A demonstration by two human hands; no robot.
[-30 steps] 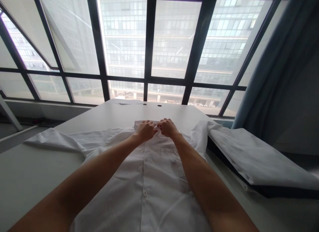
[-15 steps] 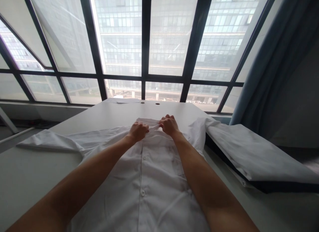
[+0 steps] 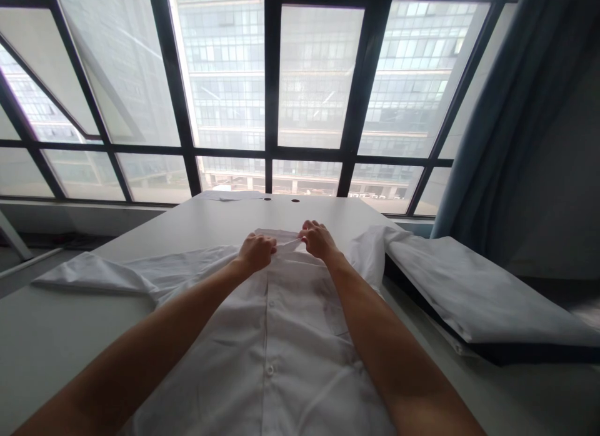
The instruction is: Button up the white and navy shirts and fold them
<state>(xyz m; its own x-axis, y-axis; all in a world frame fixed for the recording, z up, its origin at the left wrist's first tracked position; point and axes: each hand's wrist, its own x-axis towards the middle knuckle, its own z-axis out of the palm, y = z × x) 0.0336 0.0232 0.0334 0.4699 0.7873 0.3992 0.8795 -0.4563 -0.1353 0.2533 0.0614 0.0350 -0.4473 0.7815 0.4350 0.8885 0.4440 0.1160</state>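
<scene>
A white button-up shirt lies front up, its collar end away from me and its button line running down the middle. One sleeve stretches out to the left; the other reaches the right side. My left hand is closed on the left part of the collar. On the right part of the same collar, my right hand pinches the fabric between thumb and fingers. A strip of collar spans the gap between the two hands. The fingertips of my left hand are partly hidden.
The shirt rests on a white table with two dark round holes near its far edge. White sheets of paper lie at that edge. To the right are folded white cloths with a dark layer beneath. Windows and a blue curtain stand behind.
My left hand has shifted slightly left along the collar, widening the gap between the hands. My right hand keeps its pinch. The view has tilted up a little.
</scene>
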